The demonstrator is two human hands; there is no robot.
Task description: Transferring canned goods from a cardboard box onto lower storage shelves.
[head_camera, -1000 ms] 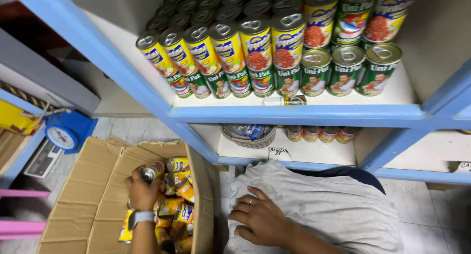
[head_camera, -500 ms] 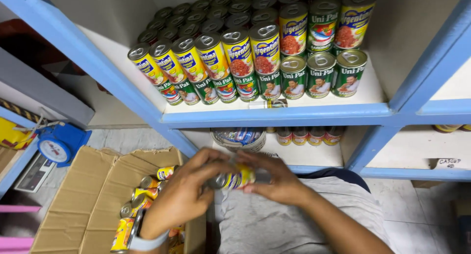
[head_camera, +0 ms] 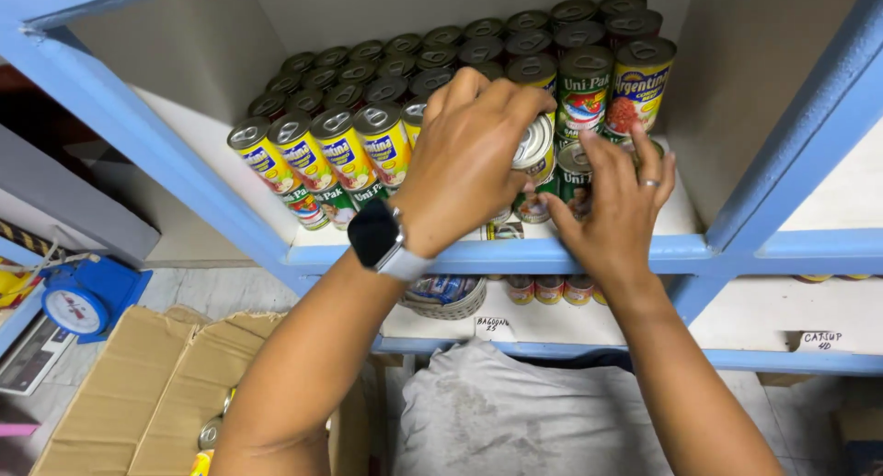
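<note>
Head view: left hand (head_camera: 469,159) curling fingers around can (head_camera: 533,149), gripping its cylindrical body at shelf (head_camera: 515,253) front; ribbed metal lid showing, glossy paper label. Right hand (head_camera: 612,209) lying half open, fingertips pressing against lower green cans (head_camera: 575,177), ring on finger, not clasping anything. Yellow-label cans (head_camera: 322,154) standing in tight rows, lids dull grey. Shelf painted blue, smooth edge. Watch (head_camera: 377,237) wrapping left wrist. Corrugated box (head_camera: 138,393) sitting below left, flaps open. Blue scale (head_camera: 78,301) sitting beside it.
</note>
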